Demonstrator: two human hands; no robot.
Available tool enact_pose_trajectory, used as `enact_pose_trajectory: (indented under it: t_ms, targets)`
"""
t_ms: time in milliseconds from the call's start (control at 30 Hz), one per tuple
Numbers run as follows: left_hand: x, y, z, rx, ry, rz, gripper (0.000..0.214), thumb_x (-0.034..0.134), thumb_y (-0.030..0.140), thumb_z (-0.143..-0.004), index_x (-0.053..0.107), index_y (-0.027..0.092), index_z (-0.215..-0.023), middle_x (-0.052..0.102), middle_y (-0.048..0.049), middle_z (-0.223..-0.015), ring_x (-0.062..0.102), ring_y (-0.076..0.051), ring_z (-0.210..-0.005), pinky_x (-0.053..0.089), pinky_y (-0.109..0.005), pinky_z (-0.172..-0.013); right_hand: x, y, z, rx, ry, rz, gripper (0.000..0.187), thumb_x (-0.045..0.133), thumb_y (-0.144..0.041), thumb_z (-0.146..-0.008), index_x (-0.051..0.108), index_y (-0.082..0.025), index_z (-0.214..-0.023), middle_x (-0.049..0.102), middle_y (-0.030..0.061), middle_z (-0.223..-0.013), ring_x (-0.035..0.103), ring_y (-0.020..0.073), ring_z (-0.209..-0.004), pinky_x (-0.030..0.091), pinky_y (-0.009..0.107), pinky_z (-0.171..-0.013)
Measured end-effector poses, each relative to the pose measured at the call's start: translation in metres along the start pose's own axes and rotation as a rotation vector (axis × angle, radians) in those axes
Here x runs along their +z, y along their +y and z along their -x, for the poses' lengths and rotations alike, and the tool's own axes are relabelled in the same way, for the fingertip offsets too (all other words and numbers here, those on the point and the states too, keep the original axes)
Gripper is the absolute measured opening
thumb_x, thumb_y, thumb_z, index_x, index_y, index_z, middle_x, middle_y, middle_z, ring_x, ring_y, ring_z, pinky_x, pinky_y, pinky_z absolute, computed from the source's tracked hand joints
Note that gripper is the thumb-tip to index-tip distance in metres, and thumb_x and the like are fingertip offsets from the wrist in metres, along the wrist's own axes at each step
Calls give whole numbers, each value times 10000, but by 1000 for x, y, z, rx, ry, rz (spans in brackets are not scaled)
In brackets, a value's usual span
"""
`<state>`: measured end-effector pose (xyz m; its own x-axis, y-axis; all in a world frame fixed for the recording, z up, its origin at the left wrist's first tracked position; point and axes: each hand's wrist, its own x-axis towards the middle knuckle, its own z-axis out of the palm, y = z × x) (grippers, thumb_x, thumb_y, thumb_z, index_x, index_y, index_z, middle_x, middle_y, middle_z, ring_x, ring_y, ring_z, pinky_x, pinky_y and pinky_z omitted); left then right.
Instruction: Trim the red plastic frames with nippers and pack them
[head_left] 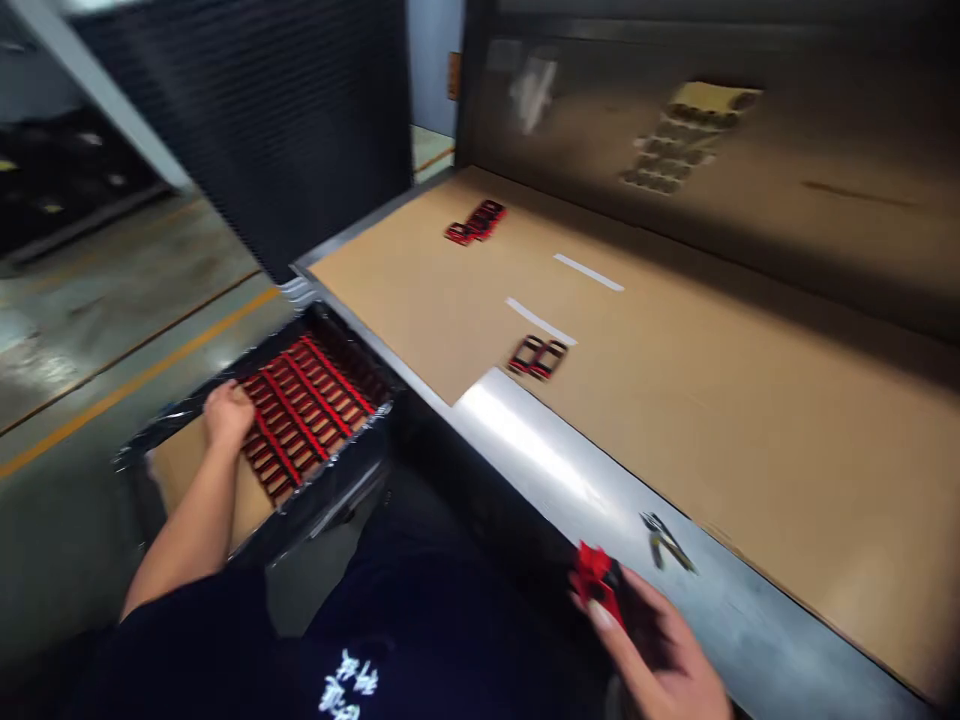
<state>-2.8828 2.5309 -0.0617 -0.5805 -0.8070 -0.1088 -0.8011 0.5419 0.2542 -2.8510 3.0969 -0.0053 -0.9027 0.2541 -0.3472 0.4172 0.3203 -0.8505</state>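
Observation:
My left hand (229, 412) is in the black-lined crate (367, 420), at the end of the rows of red-and-black plastic parts (307, 410). Its fingers are curled closed, and whatever they pinch is hidden by the hand and blur. A sheet of brown cardboard (176, 460) lies in the crate beneath that hand. My right hand (652, 640), low near the bench's front edge, grips a red-and-black plastic part (596, 580) between thumb and fingers. Two dark frames with red edges (538, 357) lie together on the bench, and a small group of red-and-black parts (476, 222) sits farther back.
Brown board (712, 400) covers the bench, with a metal strip (525, 430) along its front. Pliers (667, 543) rest on the metal at right. Two white strips (589, 272) mark the board. A dark panel (262, 120) stands at left; a shiny back wall (585, 120) rises behind.

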Motion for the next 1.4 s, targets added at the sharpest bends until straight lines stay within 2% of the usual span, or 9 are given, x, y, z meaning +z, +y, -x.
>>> enact_pose_trajectory:
  t_ms: [133,233,300,400,667,800,1000,1200,1400]
  targets:
    - [9,79,104,370,-159,345,328,452,295,-992,571,197,-1282,679,-76,-1200,637,-232,-1183,508,-429,-1074,21,-22,-1,-216,-13,-15,363,775,-406,-785,683,-210,-1077,771,90,-1003,751,257,-847,645,398,-772]
    - [18,145,205,753,-982,1033,670,656,433,-894,404,279,-1496,487,-143,-1504,566,-331,-1306,531,-497,-1043,31,-35,-7,-592,90,222,367,733,-240,-826,667,-252,-1187,754,80,-1082,727,250,-941,609,417,-864]
    - [25,185,258,755,-1357,1286,864,699,519,-857,246,347,-1572,323,-150,-1620,502,-357,-1378,526,-516,-1048,35,-42,-8,-832,148,349,491,714,-171,-828,623,-270,-1300,729,96,-1181,704,272,-1032,590,439,-902]
    - [36,229,298,481,-1533,1342,723,724,496,-856,401,343,-1485,448,-110,-1548,468,-300,-1415,446,-472,-1147,36,-44,-3,-974,199,434,671,682,-129,-844,487,-288,-1465,700,113,-1258,689,293,-1082,595,458,-887]
    - [42,246,301,313,-1713,1238,394,759,319,-855,630,303,-1228,594,-61,-1380,657,-221,-1124,600,-324,-878,15,-31,20,-734,26,90,908,649,-125,-860,164,-317,-1603,569,102,-1449,628,255,-1232,579,433,-993]
    - [33,245,299,338,-1717,1214,501,803,271,-810,613,315,-1271,590,-74,-1378,685,-240,-1093,608,-335,-855,-2,-30,20,-590,29,88,909,768,-247,-811,279,-319,-1574,447,121,-1546,599,271,-1237,601,397,-901]
    - [20,252,296,355,-1663,1117,368,849,259,-756,695,210,-1086,688,-54,-1113,664,-176,-1027,557,-248,-900,-12,-33,8,-511,-183,-3,812,867,-254,-675,526,-267,-1412,558,97,-1448,505,281,-1350,428,464,-1143]
    - [26,251,297,110,-1745,999,260,760,371,-836,607,164,-799,657,-33,-1012,615,-99,-683,531,-200,-553,-14,-23,9,-400,-221,-228,810,842,-220,-702,487,-271,-1428,547,97,-1464,545,255,-1331,443,414,-1132]
    - [29,242,295,348,-1874,887,382,732,461,-850,603,179,-1073,595,3,-803,578,-85,-616,525,-195,-546,-14,-20,7,-430,-206,-207,785,844,-232,-730,490,-276,-1429,530,102,-1487,494,267,-1389,422,434,-1155]
